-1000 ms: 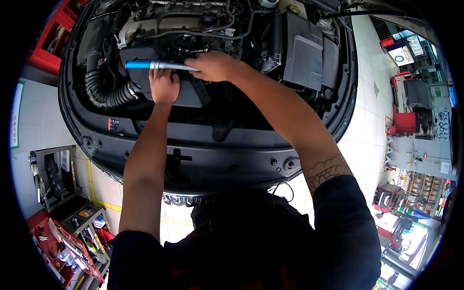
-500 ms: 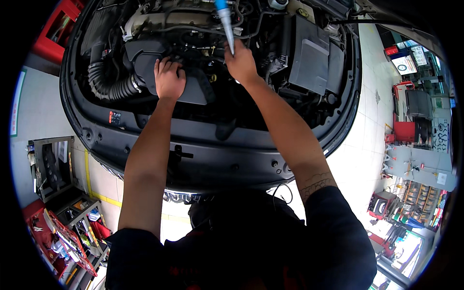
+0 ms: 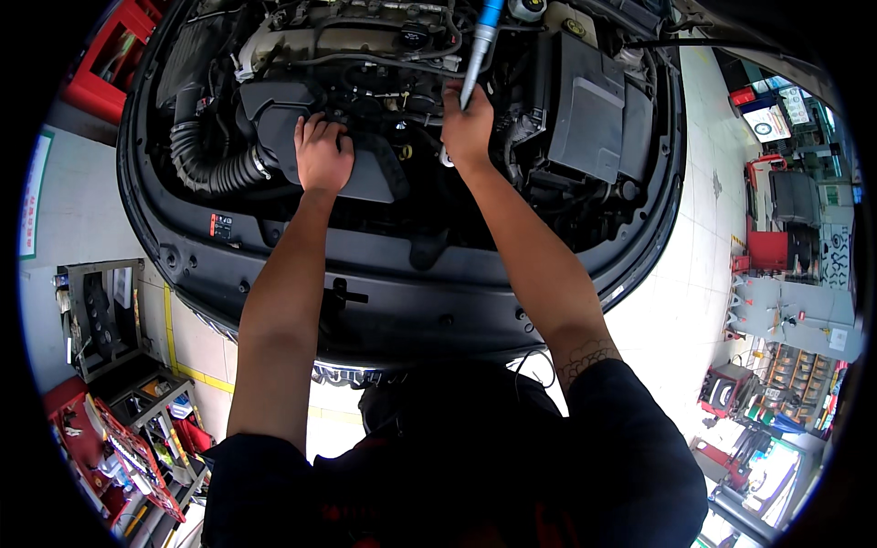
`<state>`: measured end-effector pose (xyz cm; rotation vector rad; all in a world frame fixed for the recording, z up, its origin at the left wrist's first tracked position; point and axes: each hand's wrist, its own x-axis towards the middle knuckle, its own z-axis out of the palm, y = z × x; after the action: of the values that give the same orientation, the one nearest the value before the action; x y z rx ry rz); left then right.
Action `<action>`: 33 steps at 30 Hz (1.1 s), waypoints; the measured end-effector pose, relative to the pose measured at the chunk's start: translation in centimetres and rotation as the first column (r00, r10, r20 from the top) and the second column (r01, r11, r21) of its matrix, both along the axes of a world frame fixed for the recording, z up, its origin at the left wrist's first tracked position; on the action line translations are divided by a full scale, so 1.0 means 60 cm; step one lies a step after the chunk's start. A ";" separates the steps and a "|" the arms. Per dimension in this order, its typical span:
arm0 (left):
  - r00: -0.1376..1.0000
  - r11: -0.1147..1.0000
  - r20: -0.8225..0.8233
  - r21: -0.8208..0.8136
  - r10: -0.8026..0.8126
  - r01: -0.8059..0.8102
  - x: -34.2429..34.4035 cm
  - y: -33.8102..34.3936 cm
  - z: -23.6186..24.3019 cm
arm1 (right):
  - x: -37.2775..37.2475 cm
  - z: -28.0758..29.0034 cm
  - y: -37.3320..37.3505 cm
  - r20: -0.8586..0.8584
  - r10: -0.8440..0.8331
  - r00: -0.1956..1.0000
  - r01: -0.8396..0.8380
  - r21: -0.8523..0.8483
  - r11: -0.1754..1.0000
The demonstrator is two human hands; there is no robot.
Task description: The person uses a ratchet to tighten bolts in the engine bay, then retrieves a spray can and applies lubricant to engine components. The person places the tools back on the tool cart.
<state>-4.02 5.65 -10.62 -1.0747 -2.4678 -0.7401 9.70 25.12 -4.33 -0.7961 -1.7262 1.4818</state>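
My left hand [image 3: 324, 157] lies on the black plastic air filter housing [image 3: 279, 114], palm down with its fingers stretched out. My right hand [image 3: 467, 126] is closed around the lower end of a long, silver, wrench-like tool [image 3: 477, 59] with a blue handle. The tool stands up out of the fist and leans to the right at its top. Below that hand, a small bright metal part [image 3: 446, 157] shows; I cannot tell whether it belongs to the tool. Both hands are over the open engine bay.
A ribbed black intake hose [image 3: 219, 169] curves to the left of the housing. A black covered box [image 3: 585, 119] stands at the right of the bay. The front panel [image 3: 393, 306] lies between me and the engine. Tool racks [image 3: 137, 457] and a red cabinet [image 3: 772, 248] stand at the sides.
My right hand has moved a little to the right and down with the tool, whose top has swung to the right. My left hand stays on the housing.
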 end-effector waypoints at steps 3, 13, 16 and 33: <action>1.000 1.000 0.005 0.000 0.004 -0.004 0.002 -0.004 -0.001 | 0.004 0.000 -0.011 -0.115 -0.183 0.976 0.132 -0.356 0.925; 1.000 1.000 0.005 -0.028 0.002 -0.002 0.005 -0.004 0.000 | 0.018 -0.018 0.019 0.117 0.046 0.992 -0.083 0.332 0.940; 1.000 1.000 -0.005 -0.030 -0.002 0.001 -0.002 0.002 0.000 | 0.019 0.022 0.039 0.527 0.284 0.801 -0.560 0.490 0.668; 1.000 1.000 -0.008 -0.028 0.000 -0.001 0.001 -0.001 -0.003 | 0.024 0.023 0.022 -0.011 -0.010 1.000 0.011 0.067 0.998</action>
<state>-3.97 5.61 -10.78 -1.0850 -2.4785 -0.7013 11.12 26.46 -2.97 -0.7599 -1.7523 1.4110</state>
